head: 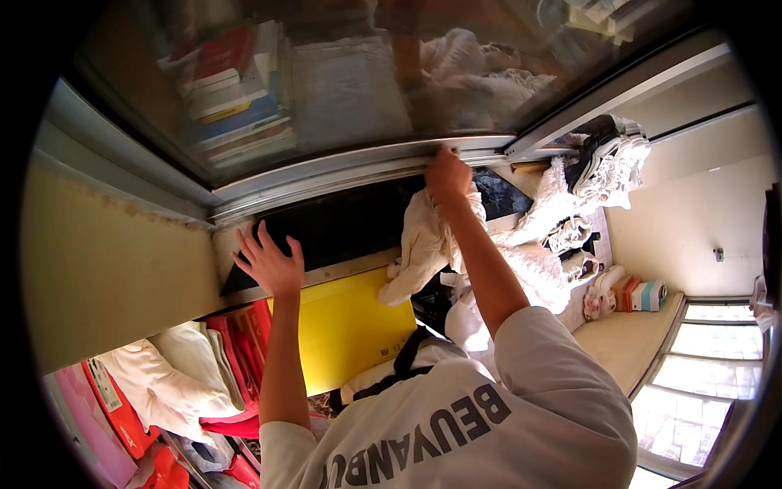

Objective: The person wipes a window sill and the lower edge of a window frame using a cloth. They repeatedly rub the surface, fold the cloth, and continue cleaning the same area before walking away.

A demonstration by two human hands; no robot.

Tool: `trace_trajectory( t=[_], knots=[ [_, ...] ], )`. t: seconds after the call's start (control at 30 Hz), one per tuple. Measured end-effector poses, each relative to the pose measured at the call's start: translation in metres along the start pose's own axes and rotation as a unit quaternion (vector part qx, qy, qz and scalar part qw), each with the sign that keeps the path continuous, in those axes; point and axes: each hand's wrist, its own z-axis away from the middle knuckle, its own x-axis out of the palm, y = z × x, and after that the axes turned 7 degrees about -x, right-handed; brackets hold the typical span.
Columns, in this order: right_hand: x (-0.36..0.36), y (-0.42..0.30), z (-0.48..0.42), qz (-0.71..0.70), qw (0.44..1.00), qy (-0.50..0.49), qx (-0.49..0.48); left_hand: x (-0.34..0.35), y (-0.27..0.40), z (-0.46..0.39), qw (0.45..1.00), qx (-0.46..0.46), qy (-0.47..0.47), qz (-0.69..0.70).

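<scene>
My left hand [269, 260] has its fingers spread over the left end of a black stone-like sill slab [354, 214], with nothing in it. My right hand [449, 174] is curled into a fist at the metal window track [366, 168], near the foot of the glass pane [348, 91]. Directly under the right hand and wrist, a cream cloth item [421, 238] drapes over the slab's front edge. Whether the right fingers grip a fold of it or something small at the track is hidden.
A yellow box [354, 330] stands below the slab. Folded cushions [177, 373] and red boxes [116, 403] are at lower left. White fluffy fabric [537, 269] and several sneakers [611, 159] lie to the right. Books [238, 98] show in the glass. A barred window [696, 391] is at far right.
</scene>
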Motion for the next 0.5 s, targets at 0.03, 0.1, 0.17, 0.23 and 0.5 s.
trace_trajectory(
  t=[0.03,0.1,0.17,0.23,0.5],
  knots=[
    [-0.003,-0.015,0.003,0.0,1.0,-0.011,-0.01,0.0,-0.002,-0.002,1.0,0.0,0.003,0.002],
    [-0.001,-0.046,0.014,-0.017,0.999,0.028,-0.042,-0.001,-0.005,-0.004,1.0,0.0,0.008,0.003],
    [-0.003,-0.081,0.023,-0.072,0.995,-0.046,-0.051,-0.001,-0.007,-0.005,1.0,0.002,0.011,-0.001],
    [0.01,-0.12,0.041,-0.132,0.988,-0.015,-0.078,-0.002,-0.007,-0.003,1.0,-0.006,0.001,-0.007],
    [-0.012,-0.166,0.061,-0.368,0.91,-0.01,-0.191,-0.005,0.009,0.006,1.0,0.013,-0.01,0.001]
  ],
)
